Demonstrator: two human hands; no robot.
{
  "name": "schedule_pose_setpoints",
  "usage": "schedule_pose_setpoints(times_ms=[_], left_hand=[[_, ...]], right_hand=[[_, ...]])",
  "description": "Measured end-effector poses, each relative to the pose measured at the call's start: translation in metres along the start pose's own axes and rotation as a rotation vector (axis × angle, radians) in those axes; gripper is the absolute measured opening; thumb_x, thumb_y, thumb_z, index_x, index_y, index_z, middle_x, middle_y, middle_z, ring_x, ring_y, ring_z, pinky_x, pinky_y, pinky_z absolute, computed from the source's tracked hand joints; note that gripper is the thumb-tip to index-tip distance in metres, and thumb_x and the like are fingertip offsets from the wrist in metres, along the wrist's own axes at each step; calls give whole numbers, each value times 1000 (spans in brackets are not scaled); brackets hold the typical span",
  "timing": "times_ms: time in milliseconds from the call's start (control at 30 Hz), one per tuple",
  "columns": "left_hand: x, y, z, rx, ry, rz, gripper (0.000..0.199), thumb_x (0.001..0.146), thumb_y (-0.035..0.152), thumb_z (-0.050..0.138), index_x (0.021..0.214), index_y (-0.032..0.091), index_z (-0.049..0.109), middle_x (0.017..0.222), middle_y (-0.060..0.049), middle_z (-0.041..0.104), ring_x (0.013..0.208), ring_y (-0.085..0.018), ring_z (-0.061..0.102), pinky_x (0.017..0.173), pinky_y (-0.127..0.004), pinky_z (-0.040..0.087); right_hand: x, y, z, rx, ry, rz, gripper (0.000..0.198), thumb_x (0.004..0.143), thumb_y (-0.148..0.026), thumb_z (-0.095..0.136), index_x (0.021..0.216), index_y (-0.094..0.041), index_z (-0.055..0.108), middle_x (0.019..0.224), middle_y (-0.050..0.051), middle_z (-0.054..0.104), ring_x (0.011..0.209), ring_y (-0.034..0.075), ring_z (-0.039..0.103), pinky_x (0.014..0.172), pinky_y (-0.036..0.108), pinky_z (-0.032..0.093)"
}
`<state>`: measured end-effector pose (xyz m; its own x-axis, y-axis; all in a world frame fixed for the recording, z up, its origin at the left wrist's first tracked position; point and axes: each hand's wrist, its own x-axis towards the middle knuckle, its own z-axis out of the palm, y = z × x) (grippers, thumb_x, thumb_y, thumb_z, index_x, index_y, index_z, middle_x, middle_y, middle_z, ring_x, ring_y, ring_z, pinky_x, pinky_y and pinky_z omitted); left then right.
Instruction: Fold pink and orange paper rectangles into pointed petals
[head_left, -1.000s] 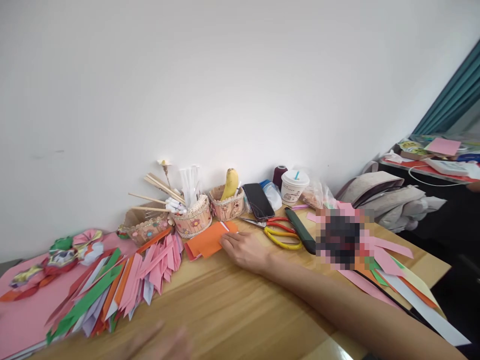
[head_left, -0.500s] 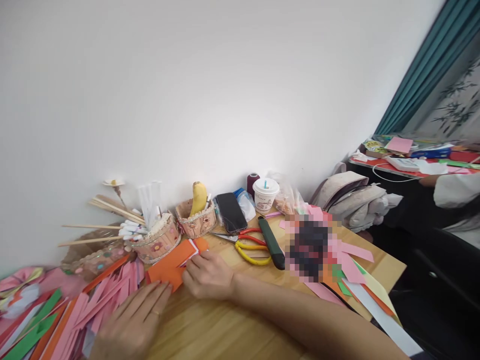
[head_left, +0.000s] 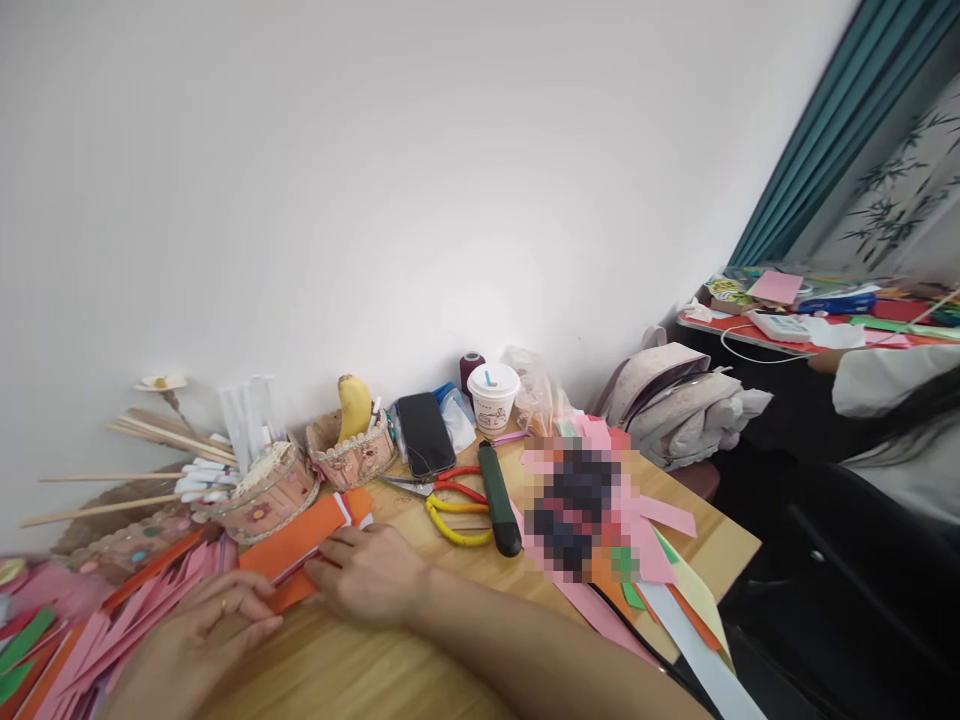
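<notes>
From my remote seat I'd let the wooden table (head_left: 322, 680) take the pressure, clear of the heap of pink strips (head_left: 150, 625) at left and in front of the flowered basket (head_left: 266, 507). I see the left hand (head_left: 195, 640) loosely curled and the right hand (head_left: 375, 575) laid over with fingers bent, at the near left and near right of the orange paper (head_left: 289, 530), which lies on the table; whether either pinches a layer I cannot tell. I'd anchor with the right, then line up the pale edge (head_left: 300, 562) between the orange layers before pressing, lest they skew.
</notes>
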<state>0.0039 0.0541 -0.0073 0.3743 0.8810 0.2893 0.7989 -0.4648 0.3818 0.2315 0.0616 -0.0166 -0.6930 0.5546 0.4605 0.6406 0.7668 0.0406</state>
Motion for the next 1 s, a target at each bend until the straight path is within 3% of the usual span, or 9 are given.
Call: schedule_pose_setpoints(times_ms=[67,133,233,333,467,567,700,767,1000], left_hand=[[6,7,-7,-73,-38,-7,53,81,66,46,58,22,64,81,-5,67,77,-23,66,66,-32,56],[9,13,-14,-36,53,55,52,83,64,45,60,21,63,78,-4,67,74,-22,66,64,-32,55],[9,25,-21,121,311,281,36,92,46,45,75,21,65,79,-3,66,77,-19,64,73,-31,52],[6,36,-22,265,420,561,19,94,17,46,85,17,63,82,-3,68,82,-16,64,82,-28,47],[0,41,-16,290,469,738,23,94,8,42,85,13,63,81,-5,69,84,-18,64,84,-31,46],[-2,37,-16,263,458,766,28,93,3,38,88,12,64,83,-6,70,88,-18,63,88,-33,45],[5,30,-18,308,470,790,31,92,3,35,82,11,63,81,-7,69,86,-19,63,86,-34,45],[10,26,-17,346,455,727,33,93,4,34,78,12,62,80,-7,68,85,-20,62,85,-35,45],[9,16,-9,298,417,660,29,91,5,36,82,12,62,83,-6,67,83,-19,61,81,-33,48]], right_hand=[[0,0,-2,8,22,22,39,95,-50,38,97,-17,59,92,1,67,89,16,60,59,27,49],[1,2,-4,12,39,35,40,95,-50,39,97,-16,59,92,1,69,87,16,61,59,27,48],[2,6,-7,14,71,36,29,96,-36,42,105,-15,58,101,4,69,91,17,61,63,27,48],[1,12,-11,22,111,29,24,96,-20,40,112,-12,56,110,7,67,100,19,59,69,30,49],[-3,16,-18,53,166,-13,31,98,-18,33,117,-12,57,120,7,64,111,20,54,84,33,48],[-3,15,-23,78,187,-31,35,99,-19,29,125,-13,53,126,5,60,117,18,49,94,31,44],[4,16,-22,96,188,42,33,97,-20,35,121,-13,56,125,12,59,114,24,53,89,39,49],[8,16,-19,109,189,77,31,94,-16,39,118,-12,59,122,14,61,110,26,56,84,42,51],[15,12,-22,195,244,102,39,84,-5,41,115,-20,58,112,4,67,101,17,61,85,31,52]])
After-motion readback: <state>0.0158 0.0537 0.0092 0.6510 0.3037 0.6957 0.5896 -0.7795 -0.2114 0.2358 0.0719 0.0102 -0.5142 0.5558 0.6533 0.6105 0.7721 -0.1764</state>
